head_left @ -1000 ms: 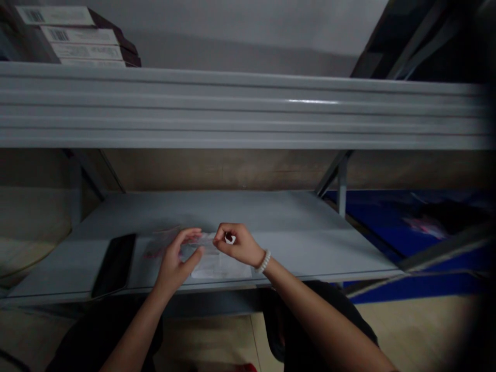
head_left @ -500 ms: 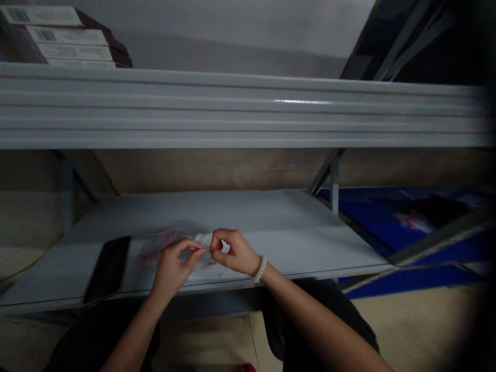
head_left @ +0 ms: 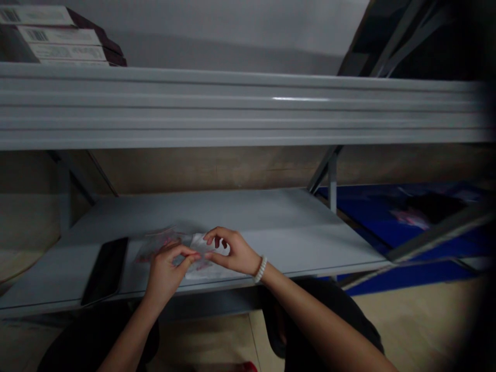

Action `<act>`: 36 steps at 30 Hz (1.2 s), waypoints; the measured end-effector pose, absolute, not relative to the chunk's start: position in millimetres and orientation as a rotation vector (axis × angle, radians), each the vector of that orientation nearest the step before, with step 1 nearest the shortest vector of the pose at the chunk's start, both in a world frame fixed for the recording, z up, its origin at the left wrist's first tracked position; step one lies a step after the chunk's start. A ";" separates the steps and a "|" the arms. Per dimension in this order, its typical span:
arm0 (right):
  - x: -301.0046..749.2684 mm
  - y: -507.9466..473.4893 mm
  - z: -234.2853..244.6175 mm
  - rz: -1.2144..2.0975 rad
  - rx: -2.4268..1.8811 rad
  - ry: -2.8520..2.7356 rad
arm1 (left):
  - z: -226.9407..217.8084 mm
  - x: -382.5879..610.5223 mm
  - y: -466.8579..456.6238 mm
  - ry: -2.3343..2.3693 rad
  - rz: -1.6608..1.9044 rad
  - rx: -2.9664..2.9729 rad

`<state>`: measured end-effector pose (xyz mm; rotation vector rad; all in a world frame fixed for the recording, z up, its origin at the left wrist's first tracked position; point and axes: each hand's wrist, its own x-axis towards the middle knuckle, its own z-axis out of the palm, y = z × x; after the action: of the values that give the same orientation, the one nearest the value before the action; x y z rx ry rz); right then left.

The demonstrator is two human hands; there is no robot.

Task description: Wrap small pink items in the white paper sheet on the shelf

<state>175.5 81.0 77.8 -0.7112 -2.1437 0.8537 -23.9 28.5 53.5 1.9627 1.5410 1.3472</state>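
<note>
My left hand point(head_left: 169, 264) is closed in a pinch, thumb against forefinger, above the lower shelf. Whatever sits between its fingertips is too small to make out. Just to the right, my right hand point(head_left: 232, 251) has thumb and forefinger apart, with nothing visible between them; a pale beaded bracelet circles that wrist. Under both hands lies a white sheet point(head_left: 197, 241), paper or thin plastic, with small reddish bits on it. A clear plastic bag point(head_left: 149, 245) with small red pieces inside rests beside and partly behind my left hand.
A dark phone or tablet point(head_left: 104, 271) lies at the left of the lower shelf point(head_left: 271, 214). Overhead, a wide grey beam point(head_left: 232, 111) crosses the view, with stacked boxes point(head_left: 62, 36) behind it. Diagonal metal braces point(head_left: 332, 181) stand at the back; a blue surface point(head_left: 364, 212) lies right.
My right thumb and forefinger have spread apart from their closed ring. My left hand has shifted slightly left and down, still pinching.
</note>
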 end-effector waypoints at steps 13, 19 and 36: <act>155.4 77.6 77.6 0.711 -0.755 -2.212 | 70.0 -38.3 31.7 1.594 1.227 1.806; 137.5 87.7 65.9 0.911 -0.741 -2.100 | 68.5 -66.0 42.0 1.710 1.241 1.762; 186.8 114.7 69.1 0.923 -0.941 -1.884 | 39.9 -140.9 110.5 1.976 0.997 1.502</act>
<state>186.8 114.7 69.1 -0.9407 -1.8835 0.9227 -140.9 110.5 39.9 1.5024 1.9765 0.9974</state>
